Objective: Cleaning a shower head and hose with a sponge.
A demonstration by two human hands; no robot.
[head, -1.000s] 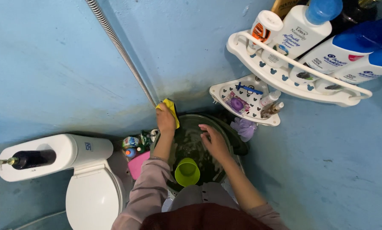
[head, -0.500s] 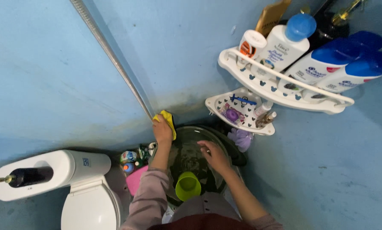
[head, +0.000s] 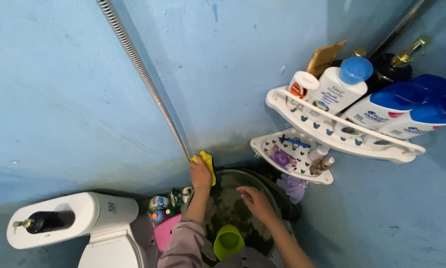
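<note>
L hand (head: 201,174): fingers clamped on yellow cloth (head: 206,162), cloth bunched above fingertips, pressed to blue wall (head: 74,99) beside metal hose (head: 143,79). R hand (head: 255,201): fingers slightly apart, resting over dark bucket (head: 233,218). Green cup (head: 228,241) inside bucket, near edge.

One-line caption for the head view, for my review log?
Left hand presses a yellow cloth against the blue wall; right hand rests over a dark bucket.

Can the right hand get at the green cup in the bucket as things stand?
Probably yes: the right hand is empty, over the dark bucket, with nothing between it and the green cup just below.
</note>
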